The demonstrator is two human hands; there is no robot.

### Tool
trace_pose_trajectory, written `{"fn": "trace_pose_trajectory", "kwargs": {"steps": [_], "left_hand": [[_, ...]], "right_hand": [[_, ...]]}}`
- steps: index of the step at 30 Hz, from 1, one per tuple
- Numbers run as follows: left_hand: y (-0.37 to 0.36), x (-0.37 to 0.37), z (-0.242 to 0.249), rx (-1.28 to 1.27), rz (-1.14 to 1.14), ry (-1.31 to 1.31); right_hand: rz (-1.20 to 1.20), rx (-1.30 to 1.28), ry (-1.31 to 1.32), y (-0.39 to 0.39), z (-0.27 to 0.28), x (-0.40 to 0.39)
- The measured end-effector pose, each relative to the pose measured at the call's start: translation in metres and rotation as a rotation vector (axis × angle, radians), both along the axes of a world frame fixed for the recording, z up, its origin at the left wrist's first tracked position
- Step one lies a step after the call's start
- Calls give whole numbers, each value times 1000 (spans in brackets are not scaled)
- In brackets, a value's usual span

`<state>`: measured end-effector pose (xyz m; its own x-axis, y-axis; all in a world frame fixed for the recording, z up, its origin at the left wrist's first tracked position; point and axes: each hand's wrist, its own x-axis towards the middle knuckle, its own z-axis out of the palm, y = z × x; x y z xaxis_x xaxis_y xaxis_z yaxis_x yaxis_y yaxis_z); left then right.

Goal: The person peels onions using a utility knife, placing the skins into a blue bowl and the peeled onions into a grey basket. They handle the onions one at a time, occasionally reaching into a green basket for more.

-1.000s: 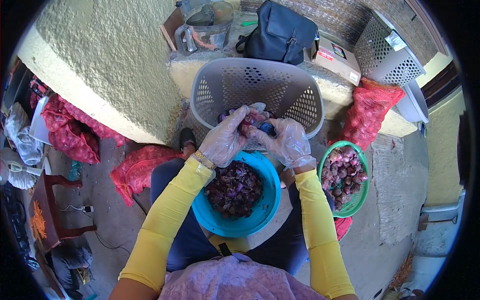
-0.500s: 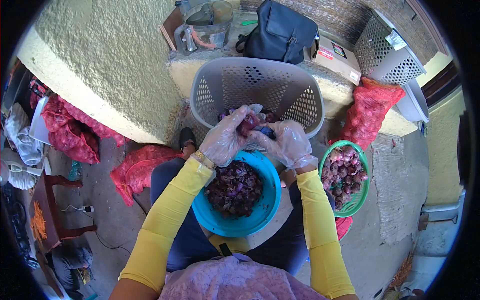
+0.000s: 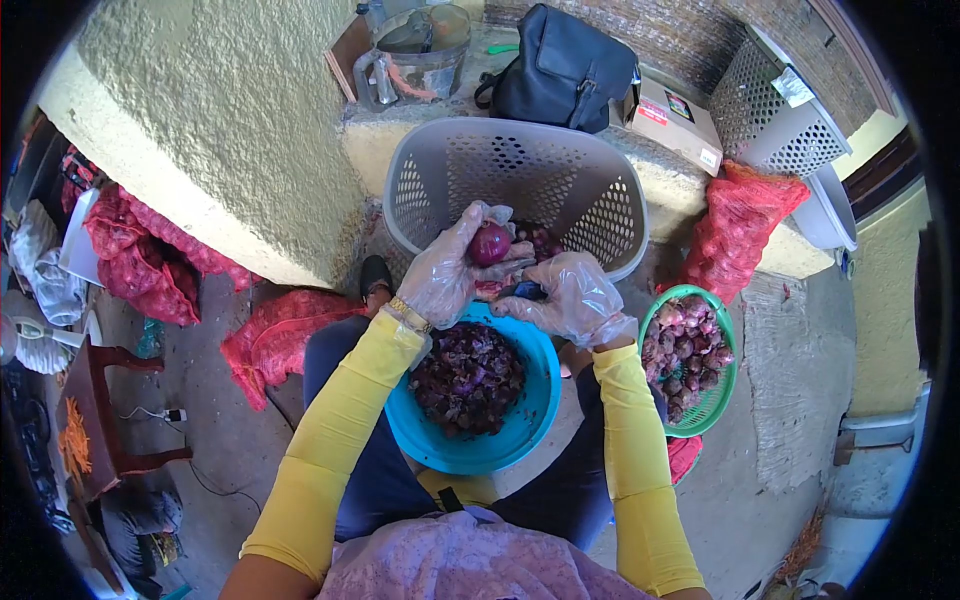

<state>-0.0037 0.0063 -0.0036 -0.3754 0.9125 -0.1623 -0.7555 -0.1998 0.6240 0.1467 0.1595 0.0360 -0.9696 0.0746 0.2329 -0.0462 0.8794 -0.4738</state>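
Note:
My left hand (image 3: 443, 267), in a clear plastic glove, grips a shiny purple onion (image 3: 490, 244) above the near side of a grey perforated basket (image 3: 510, 165). Close beside it, my right hand (image 3: 575, 295), gloved too, is closed around a small dark-blue object (image 3: 528, 290), perhaps a knife handle; its blade cannot be made out. Below both hands, between my knees, a blue basin (image 3: 541, 390) holds dark onion skins (image 3: 467, 380). More onions lie at the bottom of the grey basket, partly hidden by my hands.
Right of my knee is a green basket (image 3: 727, 385) of onions, with a red mesh sack (image 3: 738, 225) behind it. Another red sack (image 3: 290, 335) lies left. A black bag (image 3: 570, 65) and a cardboard box (image 3: 675, 120) rest on the ledge. A wooden stool (image 3: 110, 420) stands far left.
The onion in my left hand now shows a smooth, shiny purple side. My right hand has shifted slightly down and away from it. The view has moved a little.

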Motion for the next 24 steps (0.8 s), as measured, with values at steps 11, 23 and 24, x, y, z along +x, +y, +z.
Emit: {"fn": "trace_pose_trajectory", "kwargs": {"steps": [11,23,24], "left_hand": [[14,4,-14,159,33,-332],[16,3,-15,149,21,-337],[15,5,-11,162,11,-314]], "right_hand": [[70,-122,135,-6,14,2],[-369,-247,170,1,9,13],[-386,-233,185,0,10,14]]}}
